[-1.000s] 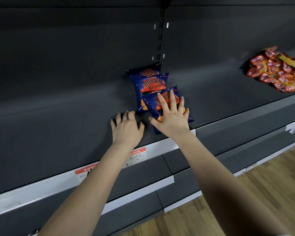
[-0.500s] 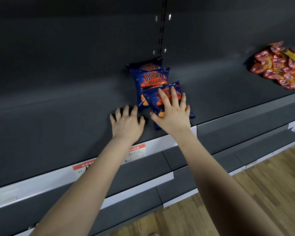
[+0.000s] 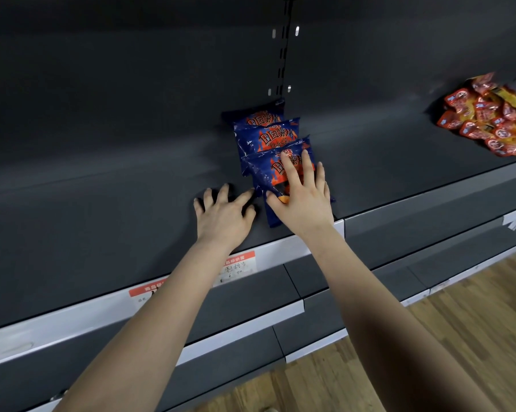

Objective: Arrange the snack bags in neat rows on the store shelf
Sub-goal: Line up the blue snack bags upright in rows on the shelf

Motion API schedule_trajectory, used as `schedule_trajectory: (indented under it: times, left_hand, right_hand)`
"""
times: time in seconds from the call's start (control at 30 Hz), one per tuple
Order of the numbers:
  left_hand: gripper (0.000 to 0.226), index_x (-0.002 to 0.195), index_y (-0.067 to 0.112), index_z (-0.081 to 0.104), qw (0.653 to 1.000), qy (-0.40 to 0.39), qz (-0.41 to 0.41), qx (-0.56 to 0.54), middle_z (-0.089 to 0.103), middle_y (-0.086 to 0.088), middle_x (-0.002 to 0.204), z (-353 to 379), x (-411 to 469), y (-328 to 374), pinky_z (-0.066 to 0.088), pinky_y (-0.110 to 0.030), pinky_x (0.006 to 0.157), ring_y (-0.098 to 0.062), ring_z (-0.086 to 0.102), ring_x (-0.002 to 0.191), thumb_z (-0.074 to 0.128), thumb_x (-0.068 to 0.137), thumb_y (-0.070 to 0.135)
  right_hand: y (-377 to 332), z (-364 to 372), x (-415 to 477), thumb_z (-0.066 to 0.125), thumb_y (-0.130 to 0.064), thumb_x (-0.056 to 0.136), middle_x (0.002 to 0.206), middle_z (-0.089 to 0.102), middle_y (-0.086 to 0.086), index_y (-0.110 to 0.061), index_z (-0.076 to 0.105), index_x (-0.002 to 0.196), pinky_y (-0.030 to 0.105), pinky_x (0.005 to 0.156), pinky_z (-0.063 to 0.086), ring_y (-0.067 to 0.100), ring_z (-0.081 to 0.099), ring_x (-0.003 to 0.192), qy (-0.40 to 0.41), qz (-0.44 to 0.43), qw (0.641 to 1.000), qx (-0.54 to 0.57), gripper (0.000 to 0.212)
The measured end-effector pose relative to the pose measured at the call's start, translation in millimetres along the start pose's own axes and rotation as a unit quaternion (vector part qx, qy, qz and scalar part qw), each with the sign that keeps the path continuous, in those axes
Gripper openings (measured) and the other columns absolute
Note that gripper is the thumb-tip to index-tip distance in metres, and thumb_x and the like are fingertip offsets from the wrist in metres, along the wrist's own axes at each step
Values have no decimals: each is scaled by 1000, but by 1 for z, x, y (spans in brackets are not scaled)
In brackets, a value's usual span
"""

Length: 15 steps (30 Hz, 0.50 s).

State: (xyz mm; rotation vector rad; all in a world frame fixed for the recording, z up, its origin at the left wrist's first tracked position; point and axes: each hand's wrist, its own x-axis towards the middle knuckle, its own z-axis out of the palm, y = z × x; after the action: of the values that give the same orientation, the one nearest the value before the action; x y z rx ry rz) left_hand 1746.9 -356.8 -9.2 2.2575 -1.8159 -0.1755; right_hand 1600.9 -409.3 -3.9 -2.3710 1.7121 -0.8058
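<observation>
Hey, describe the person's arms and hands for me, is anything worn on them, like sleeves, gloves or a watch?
Both arms are bare from the bottom of the picture to the fingertips: no sleeves in view. The left hand and right hand wear no gloves, and no watch, bracelet or ring shows on either wrist or on the fingers that can be seen. Nails look short and unpainted.

a dark grey store shelf (image 3: 108, 203) with a white price rail (image 3: 81, 316) along its front edge carries three blue snack bags (image 3: 265, 138), overlapped in a line running from the back panel toward the front. on the next shelf bay to the right lies a loose heap of red packets (image 3: 486, 117).
</observation>
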Motion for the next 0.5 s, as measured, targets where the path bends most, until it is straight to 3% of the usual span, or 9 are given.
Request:
schedule_trajectory:
  times: [0.2,0.5]
  left_hand:
    - [43,139,42,33,1000,3,-4,-2,19,-4,156,1,0,0,4,-55,114,-37,8,142,30,96,46]
    - [44,139,37,36,1000,6,-7,-7,21,-2,155,0,0,1,5,-55,114,-36,9,142,31,96,44]
  right_hand:
    - [-1,2,2,44,-60,86,160,-4,0,-40,2,149,56,114,14,36,0,145,-24,19,999,-33,77]
    - [-3,0,6,45,-61,86,160,-4,2,-40,5,149,56,114,13,38,2,144,-44,32,998,-34,78]
